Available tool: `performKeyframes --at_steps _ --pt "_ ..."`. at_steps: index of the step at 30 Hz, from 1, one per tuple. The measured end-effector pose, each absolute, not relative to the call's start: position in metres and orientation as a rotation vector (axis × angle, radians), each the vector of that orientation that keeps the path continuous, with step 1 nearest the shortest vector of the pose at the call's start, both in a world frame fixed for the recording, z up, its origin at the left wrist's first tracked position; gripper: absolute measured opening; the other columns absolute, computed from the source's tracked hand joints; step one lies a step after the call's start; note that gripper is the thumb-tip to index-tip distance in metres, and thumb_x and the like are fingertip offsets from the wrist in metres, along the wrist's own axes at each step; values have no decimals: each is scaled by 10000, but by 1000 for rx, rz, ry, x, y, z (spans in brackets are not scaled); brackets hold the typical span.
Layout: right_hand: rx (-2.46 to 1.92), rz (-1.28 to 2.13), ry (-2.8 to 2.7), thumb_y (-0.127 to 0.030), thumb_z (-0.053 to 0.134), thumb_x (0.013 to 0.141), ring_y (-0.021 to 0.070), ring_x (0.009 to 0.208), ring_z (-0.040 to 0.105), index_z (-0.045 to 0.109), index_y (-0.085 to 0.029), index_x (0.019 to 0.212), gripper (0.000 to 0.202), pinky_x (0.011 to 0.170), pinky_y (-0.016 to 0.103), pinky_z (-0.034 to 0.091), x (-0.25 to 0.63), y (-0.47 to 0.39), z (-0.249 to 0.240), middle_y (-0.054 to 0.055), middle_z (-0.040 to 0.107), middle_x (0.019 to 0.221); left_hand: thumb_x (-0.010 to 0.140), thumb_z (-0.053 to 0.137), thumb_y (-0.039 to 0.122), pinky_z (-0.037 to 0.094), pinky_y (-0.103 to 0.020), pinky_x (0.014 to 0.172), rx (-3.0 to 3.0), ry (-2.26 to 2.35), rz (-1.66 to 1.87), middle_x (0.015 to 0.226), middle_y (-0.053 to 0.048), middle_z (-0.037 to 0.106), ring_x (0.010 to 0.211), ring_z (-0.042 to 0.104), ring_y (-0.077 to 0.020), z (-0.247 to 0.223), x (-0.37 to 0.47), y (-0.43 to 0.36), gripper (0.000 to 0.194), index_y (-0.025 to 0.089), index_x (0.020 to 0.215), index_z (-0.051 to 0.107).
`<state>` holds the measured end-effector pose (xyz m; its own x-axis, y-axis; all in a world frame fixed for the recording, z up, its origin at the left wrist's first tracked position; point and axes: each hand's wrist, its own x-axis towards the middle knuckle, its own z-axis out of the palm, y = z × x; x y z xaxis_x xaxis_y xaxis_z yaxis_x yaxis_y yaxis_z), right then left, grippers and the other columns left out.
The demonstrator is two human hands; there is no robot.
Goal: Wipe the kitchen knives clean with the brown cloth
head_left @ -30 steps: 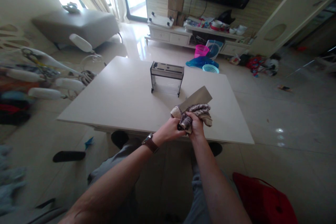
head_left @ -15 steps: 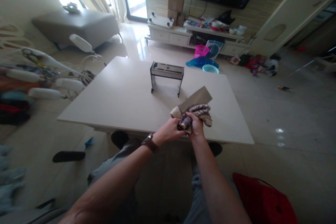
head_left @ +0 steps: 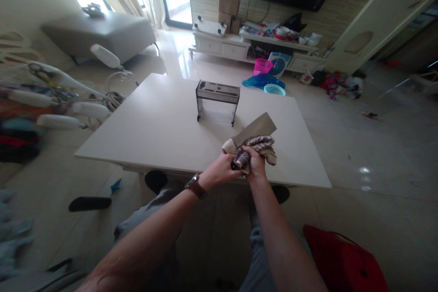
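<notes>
A kitchen cleaver [head_left: 259, 126] is held over the near edge of the white table [head_left: 153, 118], its broad blade slanting up to the right. A brown and cream patterned cloth [head_left: 262, 143] is bunched about its handle end. My left hand [head_left: 221, 169] is closed at the dark handle end, partly hidden by cloth. Thumb on top, my right hand [head_left: 256, 164] grips the bunched cloth right beside it. A knife holder [head_left: 219, 91] with a slotted top and clear lower panel stands upright on the table, beyond the blade.
White rounded chair parts [head_left: 92, 109] crowd the table's left side. Past the far edge lie a teal basket [head_left: 274, 90], a blue plastic bag [head_left: 262, 80] and a pink basket [head_left: 263, 66]. A red bag [head_left: 344, 260] sits on the floor at lower right.
</notes>
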<state>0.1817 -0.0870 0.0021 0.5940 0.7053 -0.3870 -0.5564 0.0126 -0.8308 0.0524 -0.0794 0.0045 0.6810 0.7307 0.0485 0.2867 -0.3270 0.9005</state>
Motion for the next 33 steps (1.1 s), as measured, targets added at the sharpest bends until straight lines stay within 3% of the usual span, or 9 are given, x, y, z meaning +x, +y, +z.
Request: performKeyframes --at_steps 22,33 --pt "-1197 997 -104 -173 844 478 160 672 690 674 -165 731 304 623 251 587 181 -87 5 -10 734 716 803 664 256 410 -242 638 1927 807 576 737 -10 666 690 569 -144 4 54 -80 123 148 756 630" --pt "-1290 1007 -313 -233 877 526 213 727 734 708 -158 724 271 647 298 604 183 -92 -1 20 761 724 781 668 245 384 -228 600 1869 801 547 702 -1 648 642 528 -119 2 44 -80 117 137 754 633"
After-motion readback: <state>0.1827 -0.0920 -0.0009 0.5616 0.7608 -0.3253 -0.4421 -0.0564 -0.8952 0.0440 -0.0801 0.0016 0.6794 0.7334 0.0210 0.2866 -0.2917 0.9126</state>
